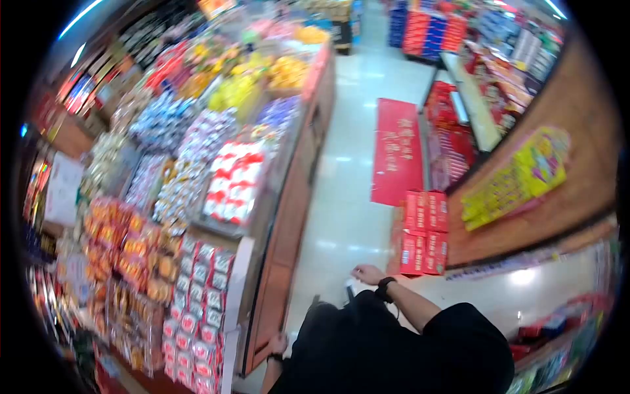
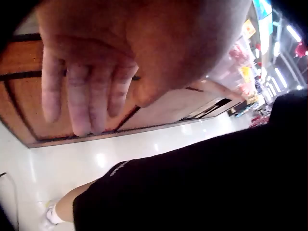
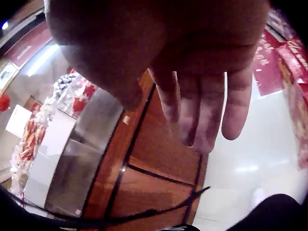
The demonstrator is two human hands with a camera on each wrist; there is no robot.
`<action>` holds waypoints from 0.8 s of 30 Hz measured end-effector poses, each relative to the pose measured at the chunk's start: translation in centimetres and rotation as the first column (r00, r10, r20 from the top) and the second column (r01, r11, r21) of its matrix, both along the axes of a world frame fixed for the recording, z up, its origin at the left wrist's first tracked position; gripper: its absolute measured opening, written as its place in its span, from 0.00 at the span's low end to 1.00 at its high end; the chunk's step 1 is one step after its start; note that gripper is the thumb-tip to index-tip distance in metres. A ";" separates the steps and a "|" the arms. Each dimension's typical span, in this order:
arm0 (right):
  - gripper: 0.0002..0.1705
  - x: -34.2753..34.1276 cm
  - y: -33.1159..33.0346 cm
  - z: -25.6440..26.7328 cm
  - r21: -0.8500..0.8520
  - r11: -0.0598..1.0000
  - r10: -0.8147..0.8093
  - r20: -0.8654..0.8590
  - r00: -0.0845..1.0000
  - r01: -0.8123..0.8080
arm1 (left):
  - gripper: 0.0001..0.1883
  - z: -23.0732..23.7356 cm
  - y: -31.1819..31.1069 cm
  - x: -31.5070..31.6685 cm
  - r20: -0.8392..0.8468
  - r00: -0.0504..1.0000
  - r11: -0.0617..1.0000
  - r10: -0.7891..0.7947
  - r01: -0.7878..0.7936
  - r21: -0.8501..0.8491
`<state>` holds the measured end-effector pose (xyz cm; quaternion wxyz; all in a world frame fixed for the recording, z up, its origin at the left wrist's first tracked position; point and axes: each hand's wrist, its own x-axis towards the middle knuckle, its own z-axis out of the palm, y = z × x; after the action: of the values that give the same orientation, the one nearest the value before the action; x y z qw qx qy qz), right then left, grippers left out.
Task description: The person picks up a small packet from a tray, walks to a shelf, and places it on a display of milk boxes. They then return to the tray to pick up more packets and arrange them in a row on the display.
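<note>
My left hand (image 1: pixel 278 343) hangs low beside the wooden side of the candy counter (image 1: pixel 279 279). In the left wrist view its fingers (image 2: pixel 79 98) are straight and loosely spread, with nothing in them. On the other side of my body, my right hand (image 1: pixel 369 274) hangs over the aisle, near a stack of red boxes (image 1: pixel 425 230). The right wrist view shows its fingers (image 3: pixel 207 115) extended and holding nothing. Both wrists wear dark bands.
Wrapped sweets in several bins (image 1: pixel 236 180) fill the counter on the left. White-and-red packets (image 1: pixel 197 308) stand at its near end. A red mat (image 1: pixel 398 151) lies on the pale floor (image 1: pixel 338 190). To the right is a wooden panel with a yellow sign (image 1: pixel 518 177).
</note>
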<state>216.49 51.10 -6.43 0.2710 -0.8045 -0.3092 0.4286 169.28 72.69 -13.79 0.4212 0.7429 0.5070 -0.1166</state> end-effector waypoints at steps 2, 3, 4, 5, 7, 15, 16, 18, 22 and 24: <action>0.30 2.2 4.0 2.4 0.107 0.992 0.070 0.015 0.997 -0.071 | 0.17 2.9 1.1 6.1 0.217 0.974 0.996 0.067 -0.080 0.051; 0.28 2.6 5.9 3.6 0.171 0.982 0.081 -0.023 0.996 -0.076 | 0.18 7.1 1.5 9.8 0.323 0.945 0.996 0.053 -0.071 0.045; 0.26 3.2 7.8 5.1 0.232 0.970 0.086 -0.057 0.995 -0.070 | 0.15 14.1 1.3 14.8 0.366 0.931 0.983 0.017 -0.082 0.164; 0.24 3.8 9.5 6.3 0.288 0.956 0.084 -0.088 0.993 -0.055 | 0.14 14.6 2.1 16.9 0.453 0.873 0.984 0.178 -0.167 -0.065; 0.21 4.5 12.8 8.5 0.354 0.933 0.122 -0.151 0.981 -0.061 | 0.15 17.7 3.3 21.7 0.536 0.785 0.949 0.310 -0.226 -0.218; 0.20 8.0 22.1 12.3 0.407 0.895 0.243 -0.102 0.965 -0.182 | 0.15 24.2 11.9 36.6 0.766 0.566 0.952 0.306 -0.180 -0.247; 0.19 8.8 23.2 13.3 0.392 0.900 0.238 -0.080 0.968 -0.189 | 0.15 24.6 13.4 38.2 0.768 0.584 0.964 0.263 -0.183 -0.191; 0.19 10.5 25.4 15.4 0.356 0.912 0.235 -0.043 0.971 -0.205 | 0.13 25.7 16.3 41.0 0.756 0.623 0.975 0.200 -0.200 -0.093; 0.19 13.5 29.6 17.8 0.365 0.908 0.212 0.024 0.977 -0.206 | 0.15 26.4 21.3 43.8 0.797 0.520 0.938 0.307 -0.308 -0.160; 0.19 14.3 32.4 19.6 0.387 0.907 0.166 0.031 0.986 -0.165 | 0.15 26.1 23.1 44.0 0.776 0.464 0.898 0.428 -0.313 -0.309</action>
<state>230.82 83.50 13.21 0.3879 -0.7052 -0.4545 0.3816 213.32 95.82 12.30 0.6687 0.5527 0.3888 0.3101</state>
